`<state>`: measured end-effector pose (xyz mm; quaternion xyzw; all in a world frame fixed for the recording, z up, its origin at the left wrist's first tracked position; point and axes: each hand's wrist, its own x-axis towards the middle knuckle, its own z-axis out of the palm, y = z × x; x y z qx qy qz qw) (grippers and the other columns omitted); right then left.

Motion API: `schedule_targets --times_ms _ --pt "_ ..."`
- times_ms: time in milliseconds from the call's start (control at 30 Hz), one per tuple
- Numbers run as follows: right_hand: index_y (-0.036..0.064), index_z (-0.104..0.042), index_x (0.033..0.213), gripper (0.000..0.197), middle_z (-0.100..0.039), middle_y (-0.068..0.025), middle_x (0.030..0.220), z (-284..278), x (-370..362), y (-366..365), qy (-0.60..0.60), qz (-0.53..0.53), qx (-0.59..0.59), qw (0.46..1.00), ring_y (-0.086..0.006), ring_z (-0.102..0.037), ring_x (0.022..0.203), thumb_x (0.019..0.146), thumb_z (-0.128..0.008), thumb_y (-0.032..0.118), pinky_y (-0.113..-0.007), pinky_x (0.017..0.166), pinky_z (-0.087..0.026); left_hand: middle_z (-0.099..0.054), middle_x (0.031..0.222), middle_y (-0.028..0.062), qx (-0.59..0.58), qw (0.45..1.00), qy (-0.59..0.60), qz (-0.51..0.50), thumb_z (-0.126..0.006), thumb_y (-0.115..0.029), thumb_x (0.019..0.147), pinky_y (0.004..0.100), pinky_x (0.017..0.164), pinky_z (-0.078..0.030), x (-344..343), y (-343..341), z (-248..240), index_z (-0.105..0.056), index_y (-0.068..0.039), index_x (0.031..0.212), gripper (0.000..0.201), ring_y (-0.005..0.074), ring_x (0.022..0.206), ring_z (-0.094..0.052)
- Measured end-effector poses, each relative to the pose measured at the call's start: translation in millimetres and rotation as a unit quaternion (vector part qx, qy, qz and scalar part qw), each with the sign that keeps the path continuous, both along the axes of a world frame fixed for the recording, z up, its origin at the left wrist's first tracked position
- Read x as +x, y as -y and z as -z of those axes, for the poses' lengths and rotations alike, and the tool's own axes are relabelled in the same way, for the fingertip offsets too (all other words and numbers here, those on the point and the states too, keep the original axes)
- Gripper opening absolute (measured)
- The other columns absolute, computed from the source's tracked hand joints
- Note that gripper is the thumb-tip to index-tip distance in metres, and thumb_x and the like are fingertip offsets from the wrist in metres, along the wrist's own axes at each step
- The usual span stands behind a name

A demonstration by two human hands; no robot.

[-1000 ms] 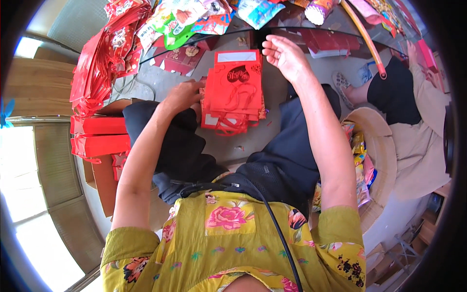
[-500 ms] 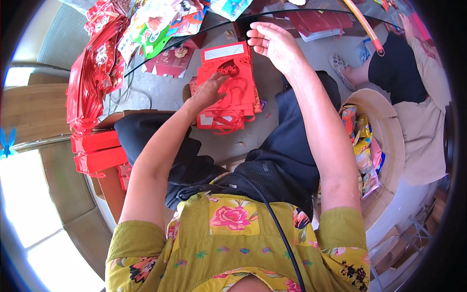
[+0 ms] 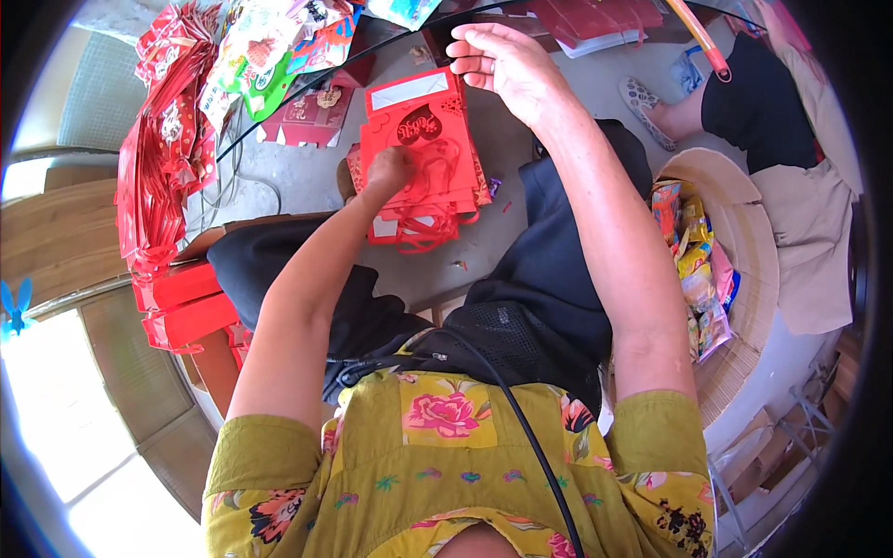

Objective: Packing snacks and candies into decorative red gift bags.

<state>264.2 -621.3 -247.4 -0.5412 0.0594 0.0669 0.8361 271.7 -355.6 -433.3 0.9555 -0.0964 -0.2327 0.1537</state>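
Two hands are at work: the left hand (image 3: 391,169) and the right hand (image 3: 507,63). One red paper bag (image 3: 419,139) lies uppermost on its stack. One round woven basket (image 3: 744,279) holds snack packets.

Left hand (image 3: 391,169) curled in a fist, right hand (image 3: 502,63) raised, fingertips pinched.

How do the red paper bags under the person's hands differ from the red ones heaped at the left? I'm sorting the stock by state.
The red bags in hand lie flat in a neat stack on the floor between the knees; the heap at the left stands bunched and fanned. The left hand presses on the stack and the right hand hovers at its top edge; no hand touches the heap. Both are glossy red with printed fronts.
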Motion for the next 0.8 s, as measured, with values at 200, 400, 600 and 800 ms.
schedule_targets --times_ms 200,400,600,800 --pt "0.0072 -0.064 0.111 0.022 -0.069 -0.0052 0.096 0.7 1.2 -1.4 0.01 -0.01 -0.001 1.0 -0.0127 -0.065 0.085 0.097 -0.057 0.023 -0.025 0.075 -0.051 -0.07 0.084 0.0156 -0.14 0.979 -0.107 -0.101 -0.064 -0.018 0.083 0.036 0.062 -0.055 1.9 -16.7 -14.8 -0.065 -0.002 0.088 0.017 0.0232 0.076 -0.07" --pt "0.0069 -0.063 0.112 0.023 -0.069 -0.0054 0.096 2.5 -0.7 -3.8 0.003 -0.013 -0.021 1.0 -0.0124 -0.065 0.085 0.097 -0.056 0.023 -0.025 0.075 -0.051 -0.066 0.077 0.0061 -0.347 0.873 -0.234 -0.248 -0.057 -0.012 0.091 0.0263 0.056 -0.051 -14.8 -14.2 -38.9 -0.061 -0.002 0.098 0.013 0.0153 0.067 -0.065" --pt "0.0071 -0.063 0.111 0.023 -0.068 -0.004 0.094 2.3 -2.2 -6.0 0.01 -0.037 -0.059 0.998 -0.0112 -0.064 0.084 0.098 -0.056 0.024 -0.025 0.074 -0.05 -0.06 0.072 0.0019 -0.362 0.882 -0.232 -0.193 -0.061 -0.017 0.092 0.0248 0.052 -0.046 -14.0 -16.8 -76.8 -0.063 -0.002 0.102 0.018 0.0092 0.057 -0.055" --pt "0.0089 -0.065 0.105 0.021 -0.067 -0.0016 0.089 5.9 -2.5 -13.0 0.028 -0.072 -0.154 0.985 -0.0077 -0.062 0.076 0.096 -0.056 0.027 -0.023 0.068 -0.048 -0.062 0.074 0.0003 -0.456 0.847 -0.191 -0.194 -0.059 -0.014 0.094 0.0215 0.055 -0.042 -15.0 -13.7 -130.8 -0.064 -0.003 0.107 0.017 0.0077 0.058 -0.054"
